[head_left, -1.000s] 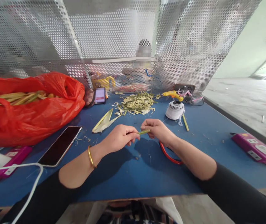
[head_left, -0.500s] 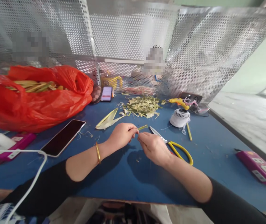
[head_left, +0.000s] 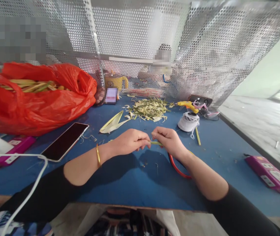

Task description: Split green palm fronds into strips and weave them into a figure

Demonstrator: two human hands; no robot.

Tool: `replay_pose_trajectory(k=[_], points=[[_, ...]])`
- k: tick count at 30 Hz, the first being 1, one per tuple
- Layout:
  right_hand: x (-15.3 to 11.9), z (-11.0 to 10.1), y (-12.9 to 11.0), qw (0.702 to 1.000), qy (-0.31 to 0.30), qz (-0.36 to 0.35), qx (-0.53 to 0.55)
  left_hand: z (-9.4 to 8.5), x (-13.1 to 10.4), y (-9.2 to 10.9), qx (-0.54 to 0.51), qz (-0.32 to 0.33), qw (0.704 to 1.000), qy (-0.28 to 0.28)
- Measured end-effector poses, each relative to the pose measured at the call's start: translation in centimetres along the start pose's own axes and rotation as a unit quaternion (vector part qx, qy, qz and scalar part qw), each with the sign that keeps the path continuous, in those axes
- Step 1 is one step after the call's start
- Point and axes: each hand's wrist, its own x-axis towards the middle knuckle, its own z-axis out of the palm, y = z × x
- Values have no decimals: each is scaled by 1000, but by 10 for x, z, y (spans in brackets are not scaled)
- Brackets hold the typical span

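Note:
My left hand [head_left: 135,141] is closed in a pinch on a thin green plant strip [head_left: 156,143], which sticks out to the right below my other fingers. My right hand [head_left: 168,140] is closed too, its fingertips pinching what looks like a fine white thread close to the strip. Both hands hover over the blue table, fingertips almost meeting. Under my right wrist lie scissors [head_left: 179,169] with red and yellow handles, their blades hidden by the hand. A spool of white thread [head_left: 188,122] stands behind my right hand, and a pale husk leaf [head_left: 114,124] lies behind my left.
Shredded green strips [head_left: 149,109] form a pile at the back. A red plastic bag [head_left: 39,108] of leaves, a phone [head_left: 66,141] and a white cable [head_left: 38,178] are on the left. A yellow glue gun [head_left: 187,105] and a magenta box [head_left: 271,173] lie right. Perforated metal panels [head_left: 135,36] border the table.
My right hand has lifted and turned, moving slightly right and covering the scissor blades. The green strip now points toward it beneath the fingers. My left hand has barely shifted.

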Motion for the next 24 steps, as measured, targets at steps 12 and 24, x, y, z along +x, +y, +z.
replay_pose_trajectory(k=[12, 24], points=[[-14, 22, -2, 970, 82, -141, -179, 4, 5, -4, -116, -82, 979, 148], [-12, 24, -2, 979, -13, -182, -95, 16, 7, -7, -115, -83, 977, 159]])
